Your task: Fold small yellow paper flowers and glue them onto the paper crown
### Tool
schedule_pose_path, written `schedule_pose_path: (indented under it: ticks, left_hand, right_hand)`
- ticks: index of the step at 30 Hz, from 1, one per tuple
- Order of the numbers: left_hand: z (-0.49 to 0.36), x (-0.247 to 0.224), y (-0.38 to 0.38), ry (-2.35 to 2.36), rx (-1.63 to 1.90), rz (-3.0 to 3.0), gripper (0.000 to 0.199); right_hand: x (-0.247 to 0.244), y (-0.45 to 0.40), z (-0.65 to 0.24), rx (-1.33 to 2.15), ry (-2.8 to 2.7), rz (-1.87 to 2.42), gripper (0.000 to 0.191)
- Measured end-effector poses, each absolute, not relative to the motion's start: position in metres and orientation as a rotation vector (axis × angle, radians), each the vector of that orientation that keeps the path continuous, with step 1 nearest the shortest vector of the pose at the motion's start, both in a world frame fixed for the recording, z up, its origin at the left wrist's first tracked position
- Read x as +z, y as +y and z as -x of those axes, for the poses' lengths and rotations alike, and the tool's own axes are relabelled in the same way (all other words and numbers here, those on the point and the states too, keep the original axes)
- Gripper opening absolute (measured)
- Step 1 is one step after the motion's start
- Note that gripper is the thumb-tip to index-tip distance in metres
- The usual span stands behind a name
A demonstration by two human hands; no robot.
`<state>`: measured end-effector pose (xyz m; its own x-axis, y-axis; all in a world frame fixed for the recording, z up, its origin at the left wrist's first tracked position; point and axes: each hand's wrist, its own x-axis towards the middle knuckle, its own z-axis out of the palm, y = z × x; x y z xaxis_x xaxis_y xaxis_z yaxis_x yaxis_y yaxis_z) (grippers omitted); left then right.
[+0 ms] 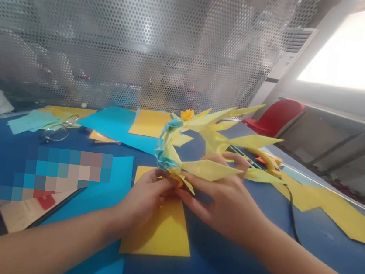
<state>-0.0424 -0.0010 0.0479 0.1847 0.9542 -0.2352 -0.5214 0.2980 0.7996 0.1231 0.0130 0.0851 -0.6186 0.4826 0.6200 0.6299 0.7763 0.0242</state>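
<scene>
A ring-shaped paper craft (210, 168) with long pale yellow pointed leaves, a twisted light blue band on its left side and a small orange flower on top is held up over the table. My left hand (148, 194) pinches its lower left edge, fingertips closed on the paper. My right hand (224, 199) grips the bottom and right part, with some fingers behind the leaves. The fingertips of both hands meet near a small yellow folded piece (180, 180). Below them lies a yellow sheet (164, 236).
Blue sheets (113, 122), a yellow sheet (149, 122), glasses (59, 132) and a phone (28, 214) lie left and behind. Yellow scraps (341, 214), a yellow tool (270, 162) and a black cord (291, 211) are right. A perforated metal screen (131, 38) stands behind.
</scene>
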Motion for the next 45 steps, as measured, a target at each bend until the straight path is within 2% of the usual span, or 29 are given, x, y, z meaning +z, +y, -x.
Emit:
schedule_pose_path:
  ticks: [28,30,36,45]
  left_hand:
    - [0.041,0.05,0.001,0.836,1.145,-0.646,0.02]
    - [0.042,0.049,0.001,0.835,1.144,-0.656,0.018]
    - [0.041,0.05,0.001,0.831,1.129,-0.682,0.017]
    - [0.038,0.056,0.001,0.808,1.055,-0.767,0.018]
  right_hand:
    - [0.085,0.014,-0.126,-0.333,-2.357,0.846,0.007]
    - [0.086,0.014,-0.126,-0.312,-2.359,0.854,0.005]
    - [0.092,0.012,-0.128,-0.143,-2.416,0.932,0.015]
    - [0.095,0.019,-0.139,-0.351,-2.375,0.943,0.016]
